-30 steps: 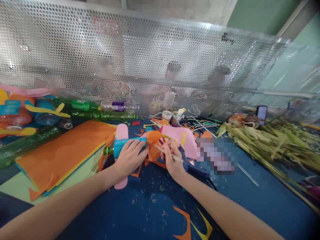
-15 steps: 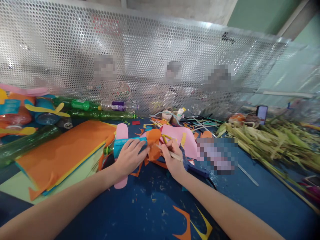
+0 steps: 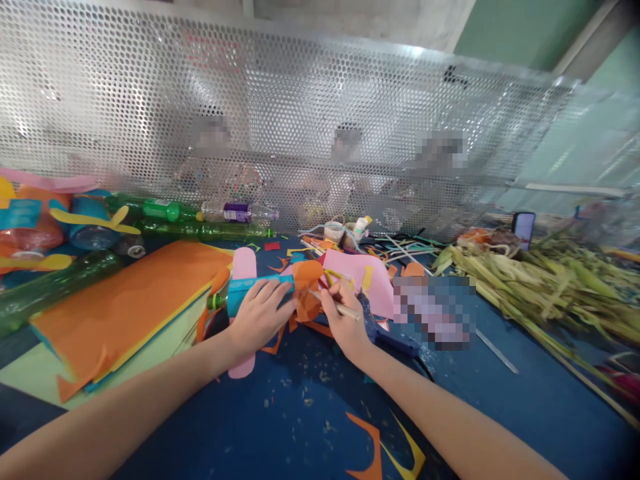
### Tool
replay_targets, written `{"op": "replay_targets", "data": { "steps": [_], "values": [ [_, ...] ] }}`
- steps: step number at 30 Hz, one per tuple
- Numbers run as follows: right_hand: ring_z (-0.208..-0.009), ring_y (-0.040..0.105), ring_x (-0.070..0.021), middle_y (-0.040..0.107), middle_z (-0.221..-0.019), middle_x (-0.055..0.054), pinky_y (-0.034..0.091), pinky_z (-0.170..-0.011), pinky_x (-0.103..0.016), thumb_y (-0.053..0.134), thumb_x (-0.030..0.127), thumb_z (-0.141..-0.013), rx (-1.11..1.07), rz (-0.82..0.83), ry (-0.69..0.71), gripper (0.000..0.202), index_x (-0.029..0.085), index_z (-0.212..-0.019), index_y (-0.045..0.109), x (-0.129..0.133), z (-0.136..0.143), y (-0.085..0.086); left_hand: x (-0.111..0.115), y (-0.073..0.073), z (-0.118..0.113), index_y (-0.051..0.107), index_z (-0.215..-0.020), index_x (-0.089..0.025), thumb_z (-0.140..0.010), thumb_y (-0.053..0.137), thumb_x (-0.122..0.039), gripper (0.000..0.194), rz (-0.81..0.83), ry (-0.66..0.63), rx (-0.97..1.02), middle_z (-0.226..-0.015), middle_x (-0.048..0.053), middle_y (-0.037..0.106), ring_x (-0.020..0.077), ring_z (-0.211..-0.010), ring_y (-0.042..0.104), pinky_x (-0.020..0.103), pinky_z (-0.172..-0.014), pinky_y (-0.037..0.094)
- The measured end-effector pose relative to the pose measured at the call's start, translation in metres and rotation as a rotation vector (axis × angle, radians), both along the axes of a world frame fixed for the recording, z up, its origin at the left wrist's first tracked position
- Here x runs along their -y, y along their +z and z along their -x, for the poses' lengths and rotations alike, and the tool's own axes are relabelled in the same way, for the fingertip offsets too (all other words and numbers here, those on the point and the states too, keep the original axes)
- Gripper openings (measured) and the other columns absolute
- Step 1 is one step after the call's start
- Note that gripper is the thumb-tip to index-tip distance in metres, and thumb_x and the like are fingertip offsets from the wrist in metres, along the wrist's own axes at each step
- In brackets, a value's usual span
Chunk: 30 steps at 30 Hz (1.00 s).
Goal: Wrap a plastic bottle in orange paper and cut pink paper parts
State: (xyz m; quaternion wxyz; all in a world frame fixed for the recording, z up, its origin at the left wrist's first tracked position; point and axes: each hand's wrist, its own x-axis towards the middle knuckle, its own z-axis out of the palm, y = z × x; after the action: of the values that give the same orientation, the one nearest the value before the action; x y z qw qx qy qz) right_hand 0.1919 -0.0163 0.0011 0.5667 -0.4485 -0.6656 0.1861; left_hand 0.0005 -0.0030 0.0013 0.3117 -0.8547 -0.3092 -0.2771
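Observation:
My left hand (image 3: 260, 317) lies over a small green plastic bottle wrapped in blue paper (image 3: 237, 297), its fingers curved round the body and holding it on the table. A pink rounded strip (image 3: 245, 262) crosses the bottle like a wing, sticking out on both sides. At the bottle's right end is a piece of orange paper (image 3: 306, 308). My right hand (image 3: 347, 327) pinches a pale pencil (image 3: 348, 311), its tip at the orange paper. Beside that hand lies a blue glue gun (image 3: 397, 343), partly hidden.
Orange sheets (image 3: 145, 293) are stacked on the left, near decorated bottles (image 3: 95, 223). Green bottles (image 3: 200, 230) line the perforated metal panel (image 3: 290, 100), with people behind it. Pink paper (image 3: 385, 287) and scraps (image 3: 373, 440) lie about. Dry corn husks (image 3: 530, 287) and a phone (image 3: 524, 230) are right.
The pencil in my right hand has shifted slightly, its back end now a little lower and to the left. My left hand has stayed on the bottle.

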Motion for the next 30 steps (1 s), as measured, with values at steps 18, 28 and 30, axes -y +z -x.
{"op": "replay_targets", "data": {
  "steps": [18,28,30],
  "values": [
    [-0.050,0.035,-0.0110,0.035,-0.056,0.006,0.031,-0.050,-0.026,0.045,0.029,-0.087,0.017,0.029,0.004,0.025,0.022,-0.066,0.034,-0.0002,0.0001,-0.0009,0.0004,0.0007,-0.0001,0.062,-0.101,-0.022,-0.083,0.054,-0.019,0.020,-0.006,0.008,-0.010,-0.109,0.009,0.061,0.0258,-0.098,0.055,0.042,-0.088,0.043],
    [-0.051,0.035,-0.0108,0.035,-0.057,0.006,0.033,-0.054,-0.026,0.046,0.028,-0.087,0.042,0.019,0.002,0.025,0.022,-0.066,0.035,0.0003,-0.0003,-0.0001,0.0000,0.0003,-0.0004,0.062,-0.099,-0.021,-0.083,0.054,-0.018,0.018,0.007,0.000,-0.006,-0.109,0.009,0.062,0.0257,-0.098,0.055,0.042,-0.088,0.043],
    [-0.051,0.035,-0.0107,0.034,-0.057,0.006,0.033,-0.054,-0.026,0.045,0.028,-0.088,0.042,0.014,0.005,0.024,0.022,-0.067,0.035,-0.0002,-0.0004,-0.0011,-0.0005,-0.0003,-0.0001,0.062,-0.100,-0.021,-0.083,0.054,-0.018,0.018,0.002,-0.004,-0.004,-0.109,0.009,0.061,0.0262,-0.098,0.055,0.042,-0.088,0.043]
  ]
}}
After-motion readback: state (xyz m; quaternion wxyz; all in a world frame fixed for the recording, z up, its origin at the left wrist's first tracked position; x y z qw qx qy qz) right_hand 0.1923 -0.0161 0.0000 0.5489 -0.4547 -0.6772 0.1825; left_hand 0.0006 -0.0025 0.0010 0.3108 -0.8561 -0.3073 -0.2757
